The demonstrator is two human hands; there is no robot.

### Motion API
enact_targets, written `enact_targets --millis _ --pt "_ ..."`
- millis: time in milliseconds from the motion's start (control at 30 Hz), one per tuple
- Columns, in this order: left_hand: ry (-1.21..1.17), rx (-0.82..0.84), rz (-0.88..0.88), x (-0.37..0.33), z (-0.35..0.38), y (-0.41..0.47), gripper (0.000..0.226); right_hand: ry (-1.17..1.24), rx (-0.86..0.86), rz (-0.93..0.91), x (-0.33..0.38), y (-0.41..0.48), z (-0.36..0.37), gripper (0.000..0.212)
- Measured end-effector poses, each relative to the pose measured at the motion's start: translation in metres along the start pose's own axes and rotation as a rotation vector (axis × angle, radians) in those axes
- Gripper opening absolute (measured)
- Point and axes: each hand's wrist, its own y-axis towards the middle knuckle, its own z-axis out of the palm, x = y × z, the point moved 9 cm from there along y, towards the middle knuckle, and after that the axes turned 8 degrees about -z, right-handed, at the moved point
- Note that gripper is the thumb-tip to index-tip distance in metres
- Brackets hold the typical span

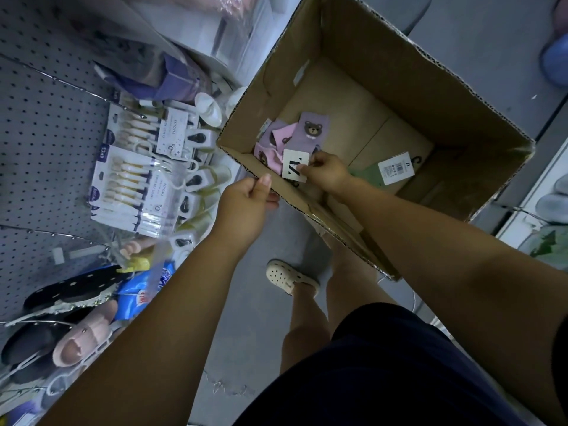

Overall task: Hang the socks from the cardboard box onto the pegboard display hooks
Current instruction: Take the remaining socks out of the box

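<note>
The right hand (pixel 327 175) pinches the white card (pixel 294 165) fixed to a purple bear sock (pixel 309 130), low inside the box (pixel 430 87). The left hand (pixel 246 199) grips the box's near rim. Other pink and purple socks (pixel 270 149) lie touching it on the box floor. The pegboard (pixel 40 118) stands to the left.

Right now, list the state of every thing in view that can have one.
cardboard box: open, few socks inside.
left hand: grips the box's near rim.
right hand: inside the box, pinches the white card.
purple socks: carded, held by that card.
pink socks: heaped on the box floor.
green socks: flat on the box floor, tagged.
pegboard: hooks loaded with packs.
</note>
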Motion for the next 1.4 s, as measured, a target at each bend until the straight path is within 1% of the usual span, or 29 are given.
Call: enact_targets --millis 133,267,333,367,433,467,500,533,600,667,767,867,933,1033,1133,1200,1233,1333,1367,1400 --pt "-0.030 -0.014 -0.011 0.003 -0.001 -0.002 0.035 0.109 0.023 -0.010 0.005 -0.004 0.009 0.019" --pt "-0.080 -0.059 -0.005 0.009 -0.002 -0.012 0.037 0.226 -0.068 -0.036 0.015 -0.018 0.000 0.020" --pt "-0.148 -0.091 0.003 0.012 -0.003 -0.025 0.035 0.289 -0.106 -0.040 0.021 -0.034 -0.009 0.015" --pt "-0.178 -0.099 0.010 0.012 -0.002 -0.034 0.035 0.293 -0.113 -0.047 0.025 -0.045 -0.014 0.016" --pt "-0.234 -0.108 0.034 0.011 -0.003 -0.051 0.034 0.352 -0.127 -0.096 0.039 -0.071 -0.025 0.027" --pt "-0.267 -0.107 0.048 0.010 -0.004 -0.063 0.033 0.404 -0.126 -0.131 0.049 -0.090 -0.030 0.025" --pt "-0.292 -0.097 0.057 0.009 -0.005 -0.071 0.032 0.462 -0.129 -0.164 0.059 -0.108 -0.034 0.018" --pt "-0.309 -0.080 0.069 0.007 -0.005 -0.081 0.030 0.522 -0.119 -0.190 0.069 -0.127 -0.037 0.012" --pt "-0.348 -0.029 0.094 0.005 -0.008 -0.104 0.026 0.611 -0.069 -0.252 0.092 -0.174 -0.037 0.007" --pt "-0.429 0.042 0.091 0.004 -0.008 -0.127 0.026 0.607 -0.013 -0.316 0.112 -0.220 -0.035 0.008" --pt "-0.630 0.127 0.093 0.008 -0.014 -0.163 0.030 0.567 0.053 -0.347 0.123 -0.281 -0.018 0.015" --pt "-0.769 0.133 0.141 0.024 -0.033 -0.199 0.029 0.574 0.090 -0.397 0.124 -0.331 0.007 0.024" --pt "-0.773 0.092 0.182 0.040 -0.052 -0.223 0.022 0.577 0.111 -0.419 0.125 -0.360 0.026 0.025" --pt "-0.713 0.014 0.274 0.067 -0.083 -0.255 0.015 0.415 0.099 -0.433 0.122 -0.392 0.052 0.026" --pt "-0.691 -0.101 0.347 0.100 -0.121 -0.284 0.010 0.138 -0.006 -0.467 0.121 -0.420 0.069 0.037" --pt "-0.670 -0.152 0.398 0.120 -0.144 -0.302 0.008 -0.031 -0.110 -0.564 0.130 -0.441 0.072 0.043" --pt "-0.668 -0.160 0.415 0.131 -0.154 -0.310 0.007 -0.106 -0.119 -0.635 0.139 -0.452 0.078 0.042" --pt "-0.682 -0.134 0.432 0.161 -0.179 -0.332 0.011 -0.306 -0.020 -0.874 0.169 -0.488 0.116 0.026" --pt "-0.690 -0.129 0.438 0.171 -0.186 -0.339 0.015 -0.386 0.015 -0.945 0.177 -0.497 0.131 0.029" --pt "-0.699 -0.132 0.443 0.180 -0.193 -0.346 0.017 -0.461 0.051 -0.990 0.181 -0.504 0.146 0.038"
